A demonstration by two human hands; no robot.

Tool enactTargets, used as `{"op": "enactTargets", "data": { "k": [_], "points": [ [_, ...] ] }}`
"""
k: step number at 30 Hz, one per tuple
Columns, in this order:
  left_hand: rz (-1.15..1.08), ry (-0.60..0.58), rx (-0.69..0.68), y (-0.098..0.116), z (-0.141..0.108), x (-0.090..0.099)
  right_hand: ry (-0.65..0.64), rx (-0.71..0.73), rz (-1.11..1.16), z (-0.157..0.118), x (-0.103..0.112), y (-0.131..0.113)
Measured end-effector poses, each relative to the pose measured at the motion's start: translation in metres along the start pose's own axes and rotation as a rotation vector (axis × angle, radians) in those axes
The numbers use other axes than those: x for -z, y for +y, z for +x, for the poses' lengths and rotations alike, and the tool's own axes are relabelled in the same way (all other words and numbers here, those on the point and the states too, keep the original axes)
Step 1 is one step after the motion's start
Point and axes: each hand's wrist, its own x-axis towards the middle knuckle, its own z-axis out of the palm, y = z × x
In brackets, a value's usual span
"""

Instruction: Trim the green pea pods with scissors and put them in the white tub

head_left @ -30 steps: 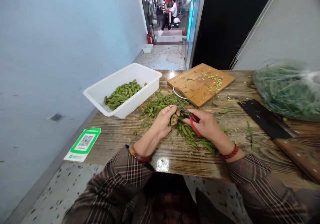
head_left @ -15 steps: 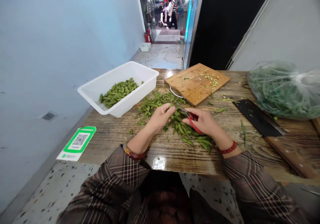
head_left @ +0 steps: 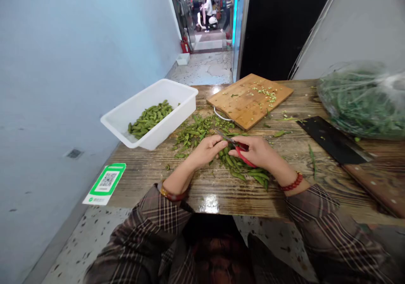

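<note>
My right hand [head_left: 257, 150] is closed around red-handled scissors [head_left: 242, 154], whose metal blades point left across the fingertips of my left hand. My left hand [head_left: 207, 150] is pinched shut on an edamame pod, mostly hidden by the fingers and blades. Below and between both hands lies a heap of whole edamame pods [head_left: 236, 166] on the wooden table. Beyond my left hand, small pods and green trimmings [head_left: 193, 134] are scattered. At the left stands a white plastic tub [head_left: 177, 125] with more edamame pods [head_left: 150, 119] inside.
A wooden cutting board [head_left: 234, 104] with chopped green bits lies at the back. On the right are a cleaver [head_left: 335, 147] and a clear bag of greens [head_left: 363, 102]. A QR-code card [head_left: 106, 182] rests at the table's left edge. People and a scooter show beyond the doorway.
My view has shifted slightly. The scissor blades have moved left, over my left fingertips, and the pod there is now less visible. Outside, the people have moved.
</note>
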Motion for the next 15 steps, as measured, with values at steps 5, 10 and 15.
{"op": "enactTargets", "data": {
  "k": [5,10,15],
  "points": [
    [-0.227,0.041,0.093,0.002,0.001,-0.001,0.048,-0.021,0.039,0.004,0.0,0.007],
    [-0.488,0.238,0.139,0.005,0.003,0.007,0.35,-0.184,0.168,0.008,0.011,0.019],
    [-0.212,0.471,0.036,0.033,0.0,0.049,0.494,-0.213,0.245,0.008,0.022,0.027]
  ]
}}
